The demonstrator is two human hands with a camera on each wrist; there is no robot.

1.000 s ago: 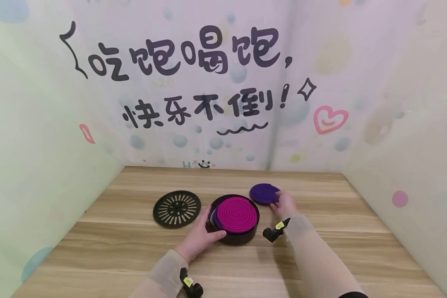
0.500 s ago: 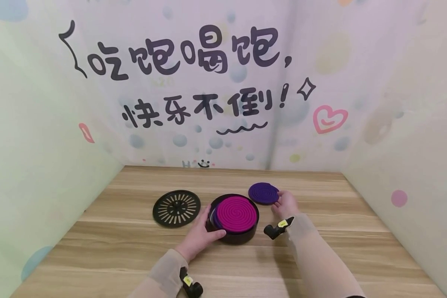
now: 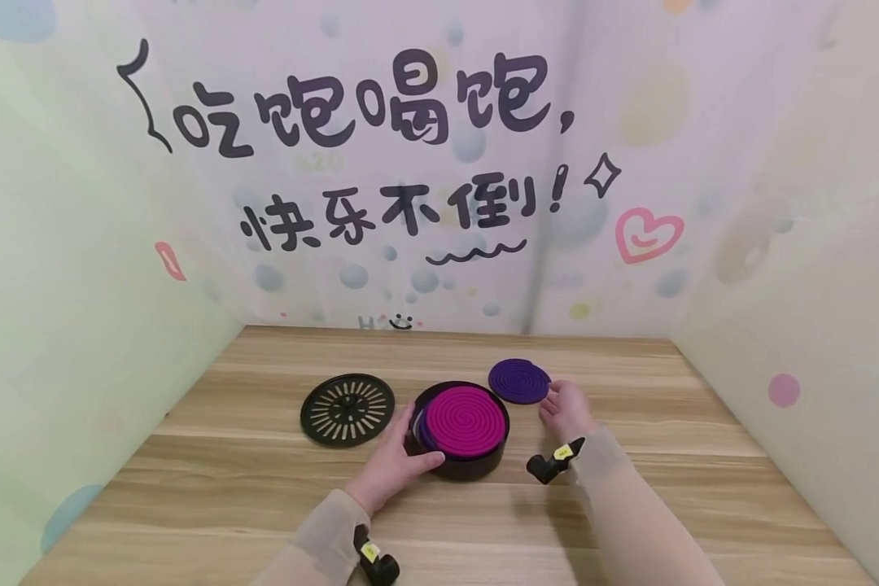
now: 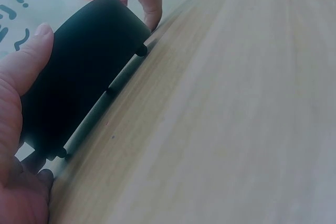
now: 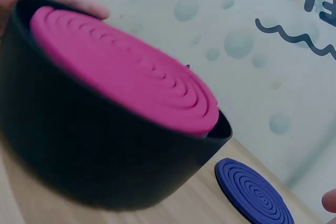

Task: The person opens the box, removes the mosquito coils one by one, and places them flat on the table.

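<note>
My left hand (image 3: pixel 391 468) grips the side of a round black mosquito coil holder (image 3: pixel 469 469), thumb at the front and fingers along its left side. Small feet show under the holder (image 4: pixel 84 72) in the left wrist view. Inside it sits a pink mosquito coil (image 3: pixel 465 421), with purple and pale edges showing beneath on the left. Behind and to the right, a purple mosquito coil (image 3: pixel 518 381) lies flat on the table. My right hand (image 3: pixel 567 409) is just right of that coil, fingertips near its edge; the right wrist view shows a fingertip apart from the purple coil (image 5: pixel 254 192).
A black slotted lid (image 3: pixel 347 410) lies on the wooden table (image 3: pixel 249 488) left of the holder. Printed wall sheets (image 3: pixel 410 277) with lettering stand behind the table and on both sides.
My right hand has let go of the purple coil and drawn slightly back to the right; the coil stays on the table. My left hand and the holder have not moved.
</note>
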